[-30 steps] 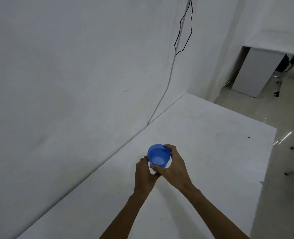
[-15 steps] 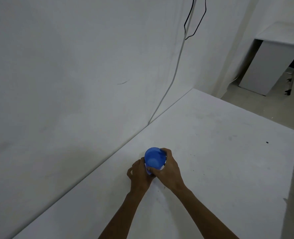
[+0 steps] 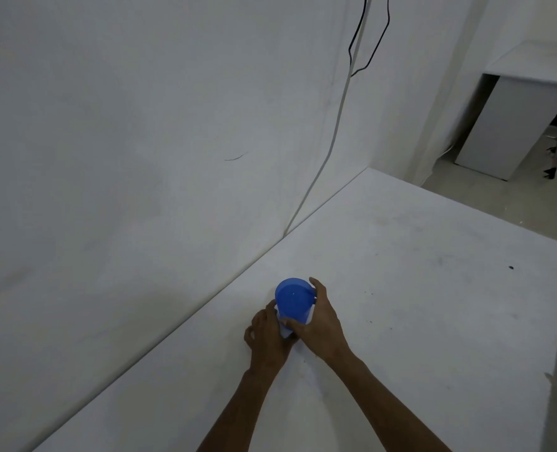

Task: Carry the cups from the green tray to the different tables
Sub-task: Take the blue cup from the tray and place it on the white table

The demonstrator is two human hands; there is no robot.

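Your two hands are on the cup (image 3: 294, 301), which is blue, upright and open end up, low over or on the table (image 3: 433, 321) near its wall-side edge; can't tell if the base is touching the top, since your hands hide it. R hand (image 3: 321, 324) wraps the cup's right side: thumb across the front lower wall, fingers curled round the far side, one fingertip showing above the rim. So it's clamped on the cup. L hand (image 3: 265, 336) presses on the lower left of the cup, fingers curled in against the wall and base, thumb side tucked under your R thumb. Also gripping the cup. A pale/whitish bit shows at the cup's bottom between your hands; can't tell what it is.

Both forearms come in from the bottom of the view, bare.

Table is white w/ a few dark specks off to the right. It butts against the wall (image 3: 140, 158), also white. A grey cable (image 3: 327, 151) runs down the wall to the table's edge, and a black wire (image 3: 373, 44) loops beside it higher up. Far right, across a strip of floor (image 3: 499, 203), stands a desk (image 3: 512, 102), white, well apart from your table.
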